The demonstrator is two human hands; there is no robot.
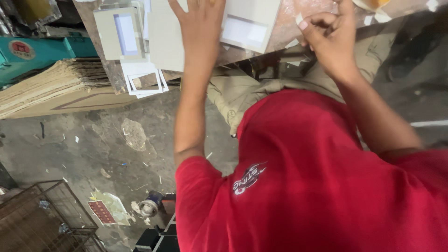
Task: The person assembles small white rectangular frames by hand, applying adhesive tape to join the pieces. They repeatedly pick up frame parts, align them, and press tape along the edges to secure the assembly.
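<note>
The left hand [201,21] lies flat with fingers spread wide, pressing on a pale grey card sheet [166,39] on the worktable [280,35], while the right hand [329,32] has its fingers curled narrow, pinching a small white scrap [299,19]. Between the two hands lies a white window-cut card [247,23]. Left of the spread fingers lies a grey framed card [120,33] over white frames [143,80], and farther out a stack of brown cardboard [51,86].

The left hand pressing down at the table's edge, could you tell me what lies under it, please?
Under the left hand lies a plain pale card sheet on the worn table, with a framed card beside it. Whatever sits beneath palm and sheet is covered.
</note>
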